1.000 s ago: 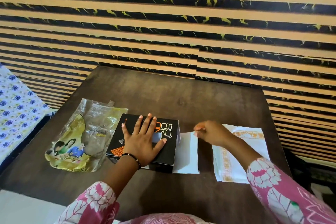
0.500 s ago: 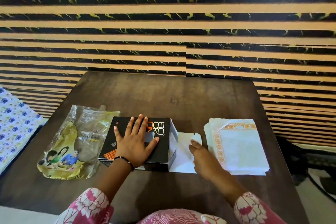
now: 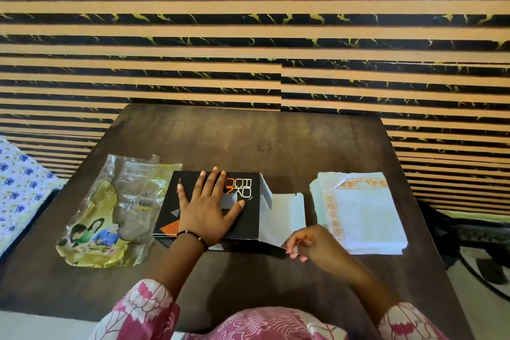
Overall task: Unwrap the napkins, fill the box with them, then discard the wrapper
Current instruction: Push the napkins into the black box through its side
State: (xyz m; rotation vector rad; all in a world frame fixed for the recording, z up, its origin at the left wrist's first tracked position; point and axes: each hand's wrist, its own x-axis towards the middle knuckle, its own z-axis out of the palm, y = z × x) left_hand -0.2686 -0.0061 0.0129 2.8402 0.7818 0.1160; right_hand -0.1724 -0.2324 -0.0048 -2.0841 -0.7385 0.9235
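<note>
**Left hand flat on the box, right hand at its open end**

The left hand lies palm down with fingers spread on top of the flat black cardboard box with orange triangles and lettering, pressing on its lid; it covers the middle of the print, so the wording reads only in part. The right hand sits at the box's near right corner with fingers curled inward. Its fingertips are at the dark near flap of the open end, but whether they actually pinch that flap cannot be told, since the fingers hide the contact. The box's right end stands open, with a white end flap folded out flat on the dark brown wooden desk; the inside of the box is not visible.

The stack of white paper napkins with an orange patterned border lies unwrapped on the desk to the right of the flap, apart from it, edges slightly fanned. The crumpled clear and yellow plastic wrapper with printed figures lies to the left of the box, just beside it. Its small text is unreadable. At the far left a blue-flowered cloth is cut off by the frame. Pink and white patterned sleeves fill the bottom edge.
</note>
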